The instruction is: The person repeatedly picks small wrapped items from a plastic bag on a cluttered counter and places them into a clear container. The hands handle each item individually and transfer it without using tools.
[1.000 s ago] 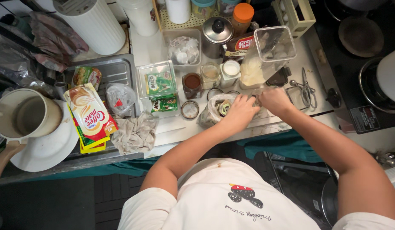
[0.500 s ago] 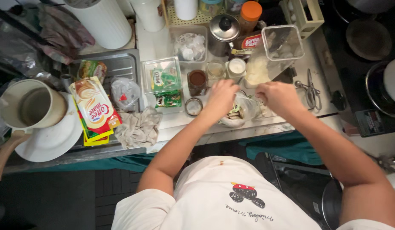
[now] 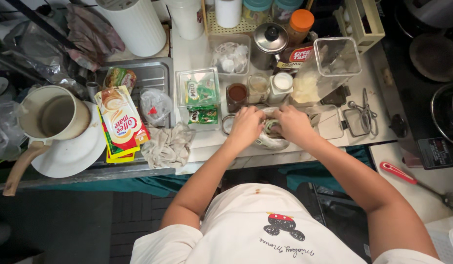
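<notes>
At the centre of the frame both hands meet over a clear plastic bag (image 3: 271, 142) that lies on the white bench (image 3: 207, 146), close to its front edge. The left hand (image 3: 246, 126) is curled over the bag's left side, fingers bent down onto the plastic; the right hand (image 3: 295, 124) is curled over its right side, and both hands grip the bag. Between them a little of the greenish contents shows, and a fold of the bag pokes out below the knuckles toward the bench edge.

Just beyond the hands, toward the top of the frame, stands a tight row: a jar of brown powder (image 3: 237, 95), a small glass jar (image 3: 258, 88) and a white-topped jar (image 3: 282, 84), with a tall clear container (image 3: 329, 66) tilted to their right. A flat clear lid (image 3: 329, 122) lies just right of the right hand, and scissors (image 3: 367, 113) lie farther right near the bench's right edge. Left of the left hand sit green sachets (image 3: 203, 115) below a clear box (image 3: 197, 88), and a crumpled grey cloth (image 3: 167, 145) lies at the front edge. Farther left are a yellow-and-red pouch (image 3: 120, 120) and a cream mug (image 3: 53, 115) on a white plate (image 3: 75, 156).

The only bare strip of bench is the narrow band between cloth and bag, along the front edge.
</notes>
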